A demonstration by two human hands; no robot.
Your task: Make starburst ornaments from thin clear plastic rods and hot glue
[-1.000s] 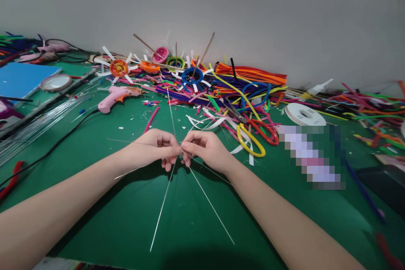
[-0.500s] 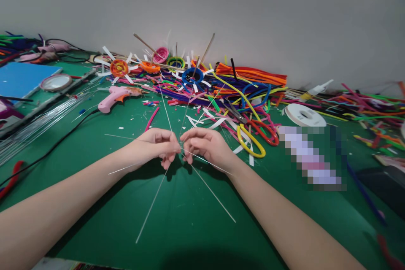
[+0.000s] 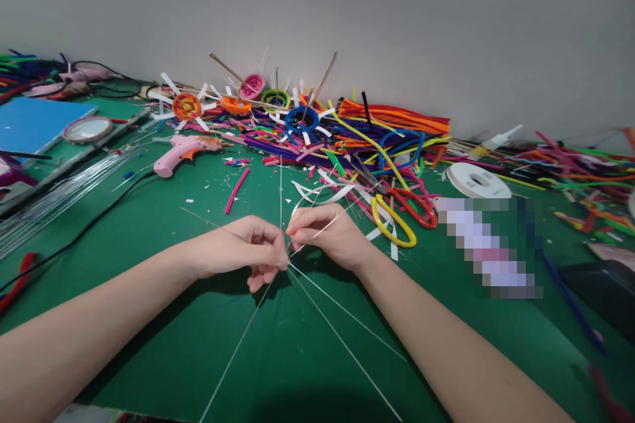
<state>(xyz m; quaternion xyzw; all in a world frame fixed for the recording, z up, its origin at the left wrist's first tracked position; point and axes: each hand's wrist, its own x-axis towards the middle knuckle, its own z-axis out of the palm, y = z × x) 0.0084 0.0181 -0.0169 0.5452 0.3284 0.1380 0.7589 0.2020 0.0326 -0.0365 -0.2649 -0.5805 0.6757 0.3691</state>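
Observation:
Several thin, shiny wires (image 3: pixel 343 338) spread out like spokes from one crossing point between my hands, above the green table. My left hand (image 3: pixel 258 251) is closed, pinching the crossing point between thumb and forefinger, while its lower fingers curl loosely. Just to the right, my right hand (image 3: pixel 330 234) is closed too, its thumb and fingertips pinched on a wire near the centre. One wire passes up and right across the right hand. How the wires are joined at the crossing is too small to make out.
A pink glue gun (image 3: pixel 181 153) with a black cord lies at left beside a bundle of wires (image 3: pixel 74 185). Scissors (image 3: pixel 394 218) with yellow and red handles, a white spool (image 3: pixel 479 180) and heaped pipe cleaners (image 3: pixel 397 117) lie behind. Small flower-like pieces (image 3: pixel 187 106) stand at the back.
Both hands have moved slightly down, toward me, with the wires. The spokes have turned; one now points straight away and another crosses over the right hand.

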